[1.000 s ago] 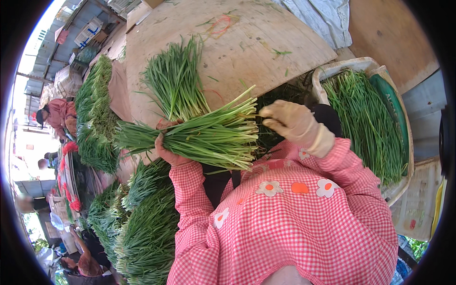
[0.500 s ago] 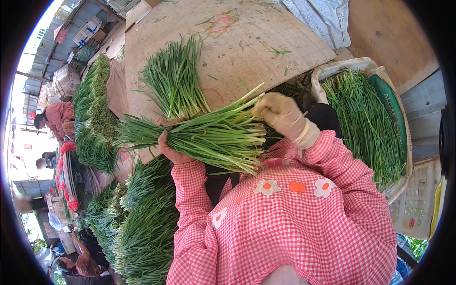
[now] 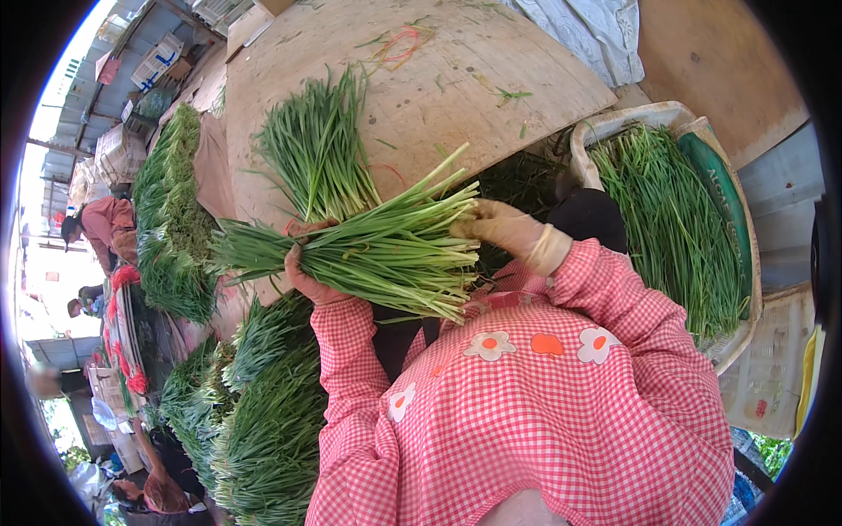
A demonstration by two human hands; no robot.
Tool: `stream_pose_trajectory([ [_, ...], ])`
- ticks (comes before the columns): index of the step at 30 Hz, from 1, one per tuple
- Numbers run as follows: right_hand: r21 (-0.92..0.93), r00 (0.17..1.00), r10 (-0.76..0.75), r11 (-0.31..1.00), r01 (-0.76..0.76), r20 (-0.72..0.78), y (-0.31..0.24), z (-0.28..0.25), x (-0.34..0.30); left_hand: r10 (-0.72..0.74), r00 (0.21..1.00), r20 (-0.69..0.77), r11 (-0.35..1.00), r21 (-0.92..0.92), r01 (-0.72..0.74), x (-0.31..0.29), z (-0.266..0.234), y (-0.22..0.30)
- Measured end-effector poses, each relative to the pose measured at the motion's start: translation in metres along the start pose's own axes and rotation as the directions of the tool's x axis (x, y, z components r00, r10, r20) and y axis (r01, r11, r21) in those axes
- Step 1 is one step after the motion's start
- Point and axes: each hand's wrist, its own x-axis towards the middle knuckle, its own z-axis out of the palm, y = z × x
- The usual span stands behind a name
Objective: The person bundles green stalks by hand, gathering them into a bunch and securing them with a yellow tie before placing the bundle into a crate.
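Note:
A bundle of garlic chives (image 3: 386, 250) lies across my left hand (image 3: 309, 267), which is closed around its leafy part. The pale stem ends point right. At those ends is my right hand (image 3: 504, 230), in a thin glove with a cuff at the wrist. Its fingers are curled in against the upper stems, the tips partly hidden behind them. One or two stems stick out past the others at the upper right. Just beyond, a second pile of garlic chives (image 3: 320, 145) rests on the wooden board, its stems toward me.
The wooden board (image 3: 491, 114) bears red ties (image 3: 403, 44) and leaf scraps. A white crate (image 3: 586, 145) full of chives stands at right. More chives (image 3: 272, 421) are heaped at lower left and along the far left (image 3: 171, 219). Other people (image 3: 110, 228) are at the left.
My right hand has moved slightly left and down, its fingers now against the stem ends. The bundle and my left hand have shifted slightly left.

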Motion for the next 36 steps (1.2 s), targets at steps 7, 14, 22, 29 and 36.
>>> stream_pose_trajectory([
  [7, 0.027, 0.975, -0.068, 0.997, 0.075, -0.211, 0.004, 0.012, 0.006, 0.019, 1.000, 0.016, 0.999, -0.031, -0.018, -0.001, 0.003, -0.005],
  [14, -0.935, 0.770, -0.607, 0.351, 0.042, -0.194, -0.006, -0.027, -0.004, 0.027, 0.999, -0.044, 0.998, 0.052, -0.024, 0.000, 0.002, -0.011],
  [22, -0.987, 0.888, -0.458, 0.122, 0.103, 0.036, -0.021, -0.068, -0.048, 0.067, 0.984, -0.162, 0.997, 0.051, -0.060, 0.008, -0.015, 0.016],
  [29, -0.371, 0.897, -0.441, 0.838, 0.399, -0.030, -0.005, 0.018, -0.032, -0.016, 0.966, -0.259, 0.999, 0.034, 0.025, 0.004, 0.006, -0.004],
  [36, -0.430, 0.887, -0.412, 0.853, 0.295, -0.210, -0.034, -0.021, 0.010, -0.121, 0.956, -0.268, 0.980, 0.121, 0.158, -0.016, 0.017, -0.014],
])
